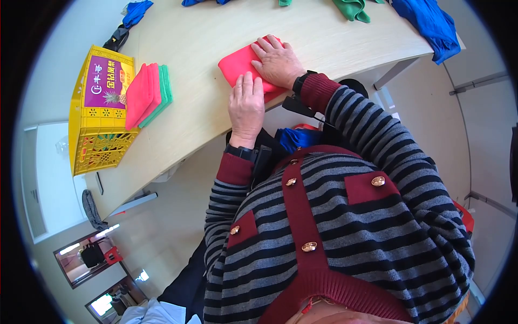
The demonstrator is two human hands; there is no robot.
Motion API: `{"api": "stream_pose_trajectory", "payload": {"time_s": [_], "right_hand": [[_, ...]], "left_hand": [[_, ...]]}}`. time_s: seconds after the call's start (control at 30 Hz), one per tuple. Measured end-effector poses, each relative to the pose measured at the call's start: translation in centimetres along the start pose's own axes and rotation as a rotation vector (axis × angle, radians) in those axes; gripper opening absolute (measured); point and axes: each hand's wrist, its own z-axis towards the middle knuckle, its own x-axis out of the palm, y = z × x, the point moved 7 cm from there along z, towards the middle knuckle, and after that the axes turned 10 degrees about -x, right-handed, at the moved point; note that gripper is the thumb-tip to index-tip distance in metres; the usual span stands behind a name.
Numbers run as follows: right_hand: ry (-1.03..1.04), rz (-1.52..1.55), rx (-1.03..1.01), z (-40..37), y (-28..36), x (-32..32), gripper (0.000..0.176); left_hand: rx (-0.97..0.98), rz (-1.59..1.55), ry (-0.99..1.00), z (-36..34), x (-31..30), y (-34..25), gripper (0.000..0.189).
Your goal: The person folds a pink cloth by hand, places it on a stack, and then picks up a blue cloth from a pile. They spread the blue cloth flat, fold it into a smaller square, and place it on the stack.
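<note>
A folded pinkish-red cloth [233, 63] lies flat near the table's front edge. Pressed on its upper right part is my right hand [278, 63], fingers spread and flat. My left hand [246, 110] rests with straight fingers on the cloth's near edge, its palm towards the table edge. Under the right wrist a darker red corner of fabric pokes out at the table edge. To the left, a small stack of folded cloths, red ones [144, 94] and green ones [163, 92], sits against a yellow crate.
The yellow plastic crate [102, 137] stands on the table [189, 27] at the left, a dark flat object [99, 183] near it. Blue cloth [429, 27] hangs over the right corner; green cloth [353, 8] lies along the far side. More blue fabric [297, 139] shows by my lap.
</note>
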Motion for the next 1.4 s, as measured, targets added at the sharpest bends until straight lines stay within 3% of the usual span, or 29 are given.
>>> {"api": "stream_pose_trajectory", "payload": {"time_s": [0.17,0.3,0.57,1.23,1.4], "right_hand": [[0.016,0.003,0.002,0.0,0.1,-0.2,0.058],[0.046,-0.006,0.019,0.0,0.1,-0.5,0.057],[0.041,-0.012,0.019,-0.2,0.1,-0.2,0.057],[0.033,-0.067,0.022,-0.2,0.2,-0.6,0.057],[0.017,-0.053,0.008,-0.2,0.4,-0.2,0.057]], "left_hand": [[0.071,-0.061,-0.041,-0.3,-0.6,-0.7,0.018],[-0.005,-0.077,-0.006,-0.4,-0.5,0.5,0.027],[-0.183,-0.174,-0.011,-1.5,-0.9,2.1,0.029],[-0.456,-0.417,0.171,-4.1,-2.5,5.5,0.023],[-0.36,-0.441,0.1,-1.4,-1.7,5.5,0.033]]}}
